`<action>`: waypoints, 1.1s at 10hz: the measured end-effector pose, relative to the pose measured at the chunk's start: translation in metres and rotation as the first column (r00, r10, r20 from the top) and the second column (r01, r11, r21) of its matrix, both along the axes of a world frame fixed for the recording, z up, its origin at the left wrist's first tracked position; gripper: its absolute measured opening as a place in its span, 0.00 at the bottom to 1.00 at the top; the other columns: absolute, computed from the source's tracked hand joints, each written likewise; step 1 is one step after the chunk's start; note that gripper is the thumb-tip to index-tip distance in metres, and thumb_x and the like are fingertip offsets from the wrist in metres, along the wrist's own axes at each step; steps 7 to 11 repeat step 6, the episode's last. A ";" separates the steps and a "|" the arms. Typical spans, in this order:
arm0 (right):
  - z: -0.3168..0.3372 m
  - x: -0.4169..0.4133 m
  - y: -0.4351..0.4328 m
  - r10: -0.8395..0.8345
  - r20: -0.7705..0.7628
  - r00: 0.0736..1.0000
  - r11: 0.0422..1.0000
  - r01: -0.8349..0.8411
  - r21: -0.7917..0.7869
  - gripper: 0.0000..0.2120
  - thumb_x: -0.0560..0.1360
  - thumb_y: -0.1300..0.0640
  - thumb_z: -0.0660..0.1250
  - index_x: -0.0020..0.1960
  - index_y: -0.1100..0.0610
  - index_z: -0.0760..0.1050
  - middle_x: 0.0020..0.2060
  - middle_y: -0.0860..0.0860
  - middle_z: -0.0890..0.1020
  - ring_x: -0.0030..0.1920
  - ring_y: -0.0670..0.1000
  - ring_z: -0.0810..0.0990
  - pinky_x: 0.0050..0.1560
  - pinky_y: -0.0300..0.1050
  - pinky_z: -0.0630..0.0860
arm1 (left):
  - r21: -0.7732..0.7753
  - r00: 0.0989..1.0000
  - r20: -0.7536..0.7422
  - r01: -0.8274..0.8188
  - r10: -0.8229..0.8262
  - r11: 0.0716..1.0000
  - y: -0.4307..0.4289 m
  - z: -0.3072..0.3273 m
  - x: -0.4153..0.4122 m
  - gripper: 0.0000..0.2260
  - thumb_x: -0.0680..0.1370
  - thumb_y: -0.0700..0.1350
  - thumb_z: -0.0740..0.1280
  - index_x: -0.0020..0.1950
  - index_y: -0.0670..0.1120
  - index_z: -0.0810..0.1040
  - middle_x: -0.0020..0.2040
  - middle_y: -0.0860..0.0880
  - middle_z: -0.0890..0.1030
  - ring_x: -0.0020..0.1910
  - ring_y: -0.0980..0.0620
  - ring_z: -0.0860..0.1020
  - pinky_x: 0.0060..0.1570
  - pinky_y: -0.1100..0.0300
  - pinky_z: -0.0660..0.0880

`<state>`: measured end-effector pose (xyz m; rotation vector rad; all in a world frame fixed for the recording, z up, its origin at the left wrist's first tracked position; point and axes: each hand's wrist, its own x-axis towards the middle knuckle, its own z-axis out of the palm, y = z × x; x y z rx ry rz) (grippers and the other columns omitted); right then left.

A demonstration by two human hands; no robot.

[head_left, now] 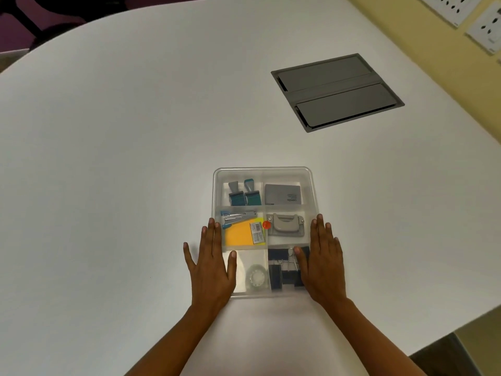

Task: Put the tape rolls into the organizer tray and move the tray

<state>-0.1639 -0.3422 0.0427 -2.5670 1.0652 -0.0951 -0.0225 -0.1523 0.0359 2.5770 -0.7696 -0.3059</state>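
Note:
A clear plastic organizer tray (pixel 262 169) with several compartments sits on the white table, near its front edge. A clear tape roll (pixel 256 276) lies in the near-left compartment. My left hand (pixel 212 263) lies along the tray's left wall, fingers stretched outside it and thumb inside over the rim. My right hand (pixel 322 263) mirrors it on the right wall, its thumb resting inside over the black binder clips (pixel 283 272). Both hands hold the tray between them.
Other compartments hold two teal stamps (pixel 241 194), a grey box (pixel 283 194), a stapler (pixel 238 217) on yellow sticky notes, and a grey hole punch (pixel 285 225). A grey cable hatch (pixel 337 91) is set into the table at the far right. Wall sockets (pixel 485 25) are at the top right.

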 end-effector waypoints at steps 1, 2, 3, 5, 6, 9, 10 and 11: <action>-0.001 0.000 -0.001 -0.003 -0.004 1.000 1.000 0.003 -0.008 0.36 0.77 0.36 0.45 0.78 0.56 0.46 0.78 0.53 0.51 0.77 0.55 0.47 0.75 0.55 0.49 | -0.013 1.000 0.004 -0.002 0.002 1.000 0.000 0.000 0.000 0.31 0.79 0.58 0.50 0.79 0.49 0.50 0.80 0.52 0.50 0.80 0.51 0.49 0.76 0.45 0.35; -0.001 -0.002 -0.001 0.001 0.013 1.000 1.000 -0.001 0.005 0.36 0.77 0.35 0.45 0.78 0.55 0.45 0.78 0.52 0.50 0.77 0.55 0.47 0.75 0.54 0.49 | -0.050 1.000 -0.007 0.010 -0.011 0.999 0.002 0.000 0.000 0.30 0.79 0.57 0.49 0.79 0.49 0.48 0.80 0.53 0.48 0.80 0.53 0.47 0.76 0.47 0.36; 0.003 -0.003 -0.001 0.011 -0.001 1.000 1.000 -0.011 0.005 0.35 0.78 0.37 0.45 0.78 0.55 0.44 0.78 0.52 0.49 0.78 0.55 0.48 0.75 0.53 0.51 | -0.114 0.998 -0.062 0.025 -0.032 0.993 0.003 0.001 0.001 0.30 0.80 0.57 0.49 0.78 0.51 0.42 0.79 0.55 0.42 0.80 0.53 0.47 0.77 0.49 0.39; 0.013 -0.004 -0.003 0.054 -0.032 0.998 0.998 -0.055 -0.018 0.33 0.80 0.42 0.50 0.77 0.57 0.43 0.78 0.55 0.48 0.78 0.57 0.48 0.76 0.54 0.51 | -0.071 0.999 -0.036 0.019 -0.021 0.997 0.004 0.009 0.003 0.32 0.78 0.62 0.46 0.80 0.50 0.48 0.80 0.53 0.51 0.79 0.53 0.53 0.76 0.44 0.40; 0.028 0.004 -0.012 0.040 -0.062 0.997 0.996 -0.045 -0.076 0.38 0.76 0.35 0.33 0.77 0.58 0.42 0.78 0.56 0.47 0.78 0.57 0.46 0.77 0.55 0.49 | -0.057 0.997 0.070 0.015 -0.011 0.998 -0.004 0.025 0.012 0.33 0.78 0.63 0.42 0.80 0.48 0.49 0.80 0.50 0.52 0.80 0.51 0.53 0.77 0.46 0.43; 0.028 0.004 -0.012 0.040 -0.062 0.997 0.996 -0.045 -0.076 0.38 0.76 0.35 0.33 0.77 0.58 0.42 0.78 0.56 0.47 0.78 0.57 0.46 0.77 0.55 0.49 | -0.057 0.997 0.070 0.015 -0.011 0.998 -0.004 0.025 0.012 0.33 0.78 0.63 0.42 0.80 0.48 0.49 0.80 0.50 0.52 0.80 0.51 0.53 0.77 0.46 0.43; 0.028 0.004 -0.012 0.040 -0.062 0.997 0.996 -0.045 -0.076 0.38 0.76 0.35 0.33 0.77 0.58 0.42 0.78 0.56 0.47 0.78 0.57 0.46 0.77 0.55 0.49 | -0.057 0.997 0.070 0.015 -0.011 0.998 -0.004 0.025 0.012 0.33 0.78 0.63 0.42 0.80 0.48 0.49 0.80 0.50 0.52 0.80 0.51 0.53 0.77 0.46 0.43; 0.028 0.004 -0.012 0.040 -0.062 0.997 0.996 -0.045 -0.076 0.38 0.76 0.35 0.33 0.77 0.58 0.42 0.78 0.56 0.47 0.78 0.57 0.46 0.77 0.55 0.49 | -0.057 0.997 0.070 0.015 -0.011 0.998 -0.004 0.025 0.012 0.33 0.78 0.63 0.42 0.80 0.48 0.49 0.80 0.50 0.52 0.80 0.51 0.53 0.77 0.46 0.43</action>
